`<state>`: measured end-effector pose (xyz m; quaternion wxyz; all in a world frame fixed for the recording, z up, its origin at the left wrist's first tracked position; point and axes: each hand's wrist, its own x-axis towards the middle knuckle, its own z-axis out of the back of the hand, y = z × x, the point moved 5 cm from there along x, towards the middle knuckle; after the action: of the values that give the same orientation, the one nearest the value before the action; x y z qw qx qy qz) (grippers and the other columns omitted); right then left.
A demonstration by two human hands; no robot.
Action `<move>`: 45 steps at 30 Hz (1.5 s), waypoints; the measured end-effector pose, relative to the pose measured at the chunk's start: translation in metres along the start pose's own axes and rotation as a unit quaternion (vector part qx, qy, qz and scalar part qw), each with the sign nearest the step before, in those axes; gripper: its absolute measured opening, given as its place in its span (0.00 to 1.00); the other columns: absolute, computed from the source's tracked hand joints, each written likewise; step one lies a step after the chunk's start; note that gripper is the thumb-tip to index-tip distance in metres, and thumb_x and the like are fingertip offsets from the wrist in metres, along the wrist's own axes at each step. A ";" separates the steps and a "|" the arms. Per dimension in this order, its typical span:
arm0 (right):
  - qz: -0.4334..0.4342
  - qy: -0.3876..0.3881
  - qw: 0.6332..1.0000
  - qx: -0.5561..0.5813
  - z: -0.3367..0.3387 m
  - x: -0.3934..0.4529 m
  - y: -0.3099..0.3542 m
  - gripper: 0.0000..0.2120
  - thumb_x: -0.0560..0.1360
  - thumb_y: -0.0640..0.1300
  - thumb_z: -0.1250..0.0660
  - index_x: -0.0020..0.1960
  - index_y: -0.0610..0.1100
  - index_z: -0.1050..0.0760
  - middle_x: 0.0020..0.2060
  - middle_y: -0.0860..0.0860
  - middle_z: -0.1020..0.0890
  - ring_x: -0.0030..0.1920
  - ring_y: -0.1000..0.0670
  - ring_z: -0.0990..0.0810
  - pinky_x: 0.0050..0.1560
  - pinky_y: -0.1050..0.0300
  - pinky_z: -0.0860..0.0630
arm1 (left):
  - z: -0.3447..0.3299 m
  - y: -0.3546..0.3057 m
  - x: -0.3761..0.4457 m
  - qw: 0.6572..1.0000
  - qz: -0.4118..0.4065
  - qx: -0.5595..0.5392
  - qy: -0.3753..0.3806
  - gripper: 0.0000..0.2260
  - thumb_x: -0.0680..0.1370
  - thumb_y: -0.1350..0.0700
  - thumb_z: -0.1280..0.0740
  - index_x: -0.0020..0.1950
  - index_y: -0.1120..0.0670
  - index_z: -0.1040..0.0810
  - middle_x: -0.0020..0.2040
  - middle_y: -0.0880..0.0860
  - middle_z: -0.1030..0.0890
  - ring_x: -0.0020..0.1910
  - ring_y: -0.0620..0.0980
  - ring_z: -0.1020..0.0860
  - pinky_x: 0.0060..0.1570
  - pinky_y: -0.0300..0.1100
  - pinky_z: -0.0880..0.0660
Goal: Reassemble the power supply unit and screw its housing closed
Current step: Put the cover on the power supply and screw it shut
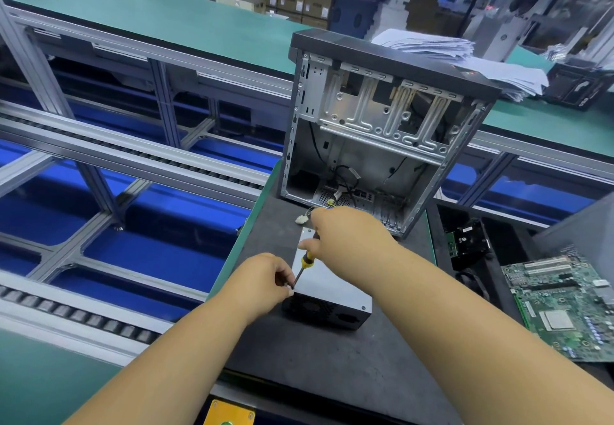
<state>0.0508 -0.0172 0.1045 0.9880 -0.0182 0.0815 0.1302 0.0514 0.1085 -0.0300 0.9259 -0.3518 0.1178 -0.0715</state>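
Rails [109,158] of grey metal with small rollers are seen far on the left side, over a blue floor. A green table top [149,15] is seen behind them, running across the back.

Next comes the left hand [265,280]. Its fingers are curled, and the thin metal tip of the screwdriver [303,263] is pinched between them, right at the near left top corner of the power supply unit [327,295]. The screwdriver is held tilted, with its tip down at that corner and its yellow and black handle up and away from the person.

The power supply unit is set flat on the dark grey mat [332,358], in the middle, just in front of the computer case [382,125]. Its top is plain silver metal, and its near side is black with a round fan grille. 1 small screw is seen in the near right top corner.

The handle of the screwdriver is gripped from above by the right hand [345,231], with the fingers wrapped around it. A white plug [300,219] on wires is seen on the mat just beside this hand.

The computer case is stood upright behind the hands, with its open side turned to the person, and bare metal and a few black wires are seen inside. A stack of white papers [465,55] is piled behind it, to the right.

A green circuit board [564,308] is laid flat at the far right, with a black part [468,238] just beyond it.
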 end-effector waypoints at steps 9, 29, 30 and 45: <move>0.015 -0.019 0.999 0.031 -0.006 -0.004 -0.001 0.11 0.80 0.53 0.42 0.51 0.45 0.36 0.44 0.48 0.23 0.42 0.44 0.27 0.37 0.52 0.33 | -0.001 -0.002 -0.001 1.000 0.003 0.005 0.005 0.08 0.71 0.54 0.25 0.37 0.43 0.21 0.38 0.43 0.20 0.38 0.40 0.21 0.39 0.34 0.25; 0.085 -0.020 0.993 0.075 -0.002 -0.007 0.007 0.11 0.82 0.53 0.40 0.49 0.45 0.33 0.53 0.48 0.21 0.48 0.43 0.25 0.44 0.51 0.27 | 0.000 -0.002 -0.004 1.000 0.010 -0.007 -0.010 0.07 0.71 0.55 0.25 0.37 0.43 0.20 0.41 0.43 0.21 0.39 0.43 0.21 0.40 0.36 0.24; 0.070 -0.029 0.996 0.051 -0.002 -0.004 0.006 0.13 0.81 0.56 0.41 0.49 0.45 0.33 0.51 0.48 0.20 0.48 0.43 0.24 0.43 0.51 0.26 | 0.000 -0.001 -0.004 1.000 0.012 -0.007 -0.010 0.08 0.71 0.55 0.25 0.37 0.43 0.20 0.41 0.43 0.21 0.39 0.43 0.21 0.40 0.36 0.24; -0.028 -0.076 0.992 0.093 -0.015 -0.003 -0.016 0.17 0.80 0.60 0.45 0.43 0.50 0.28 0.34 0.54 0.23 0.38 0.47 0.24 0.32 0.55 0.34 | -0.002 0.004 -0.006 0.996 0.039 -0.085 -0.009 0.05 0.70 0.52 0.25 0.37 0.44 0.19 0.37 0.41 0.18 0.37 0.39 0.21 0.34 0.30 0.30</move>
<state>0.0502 -0.0345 0.0903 0.9920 0.0814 0.0177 0.0950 0.0452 0.1118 -0.0330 0.8957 -0.4250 0.1290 -0.0222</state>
